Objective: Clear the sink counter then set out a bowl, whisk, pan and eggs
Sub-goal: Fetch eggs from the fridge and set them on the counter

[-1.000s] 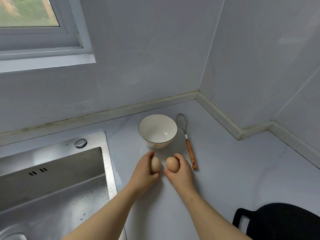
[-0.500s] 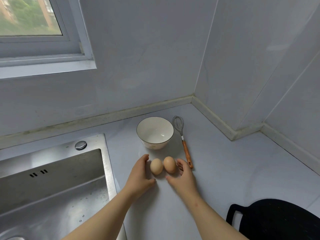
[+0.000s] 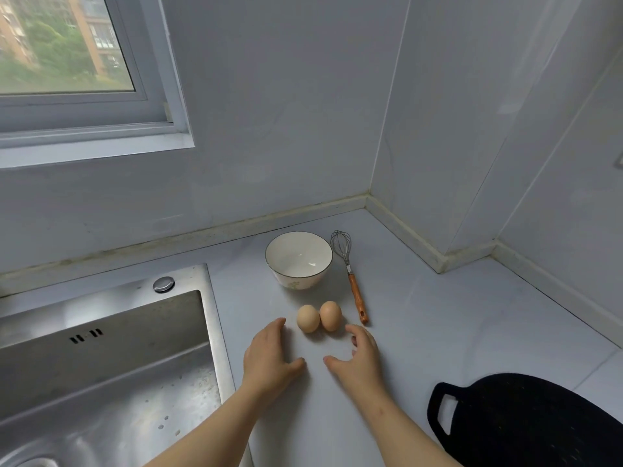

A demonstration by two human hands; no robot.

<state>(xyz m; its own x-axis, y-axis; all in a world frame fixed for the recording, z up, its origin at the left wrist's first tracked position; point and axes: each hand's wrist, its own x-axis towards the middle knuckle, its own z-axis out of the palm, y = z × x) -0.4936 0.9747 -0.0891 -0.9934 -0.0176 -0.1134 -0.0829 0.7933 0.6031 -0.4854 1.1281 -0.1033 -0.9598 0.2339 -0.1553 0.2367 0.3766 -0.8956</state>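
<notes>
Two brown eggs lie side by side on the pale counter [image 3: 438,332], the left egg [image 3: 307,318] touching the right egg [image 3: 330,315]. Behind them stands an empty white bowl [image 3: 298,259] with a dark rim. A wire whisk [image 3: 350,274] with an orange wooden handle lies to the bowl's right. A black pan [image 3: 526,419] with a loop handle sits at the lower right. My left hand [image 3: 269,358] hovers just left of and below the eggs, fingers relaxed, holding nothing. My right hand [image 3: 360,358] is just right of and below them, also relaxed and apart from the eggs.
A stainless steel sink [image 3: 101,365] fills the lower left, its rim close to my left forearm. Grey walls meet in a corner behind the bowl, with a raised ledge along the counter's back. A window [image 3: 67,62] is at the upper left.
Both hands set the eggs down on the counter, let go and drew back toward me. The eggs now lie free in front of the bowl.
</notes>
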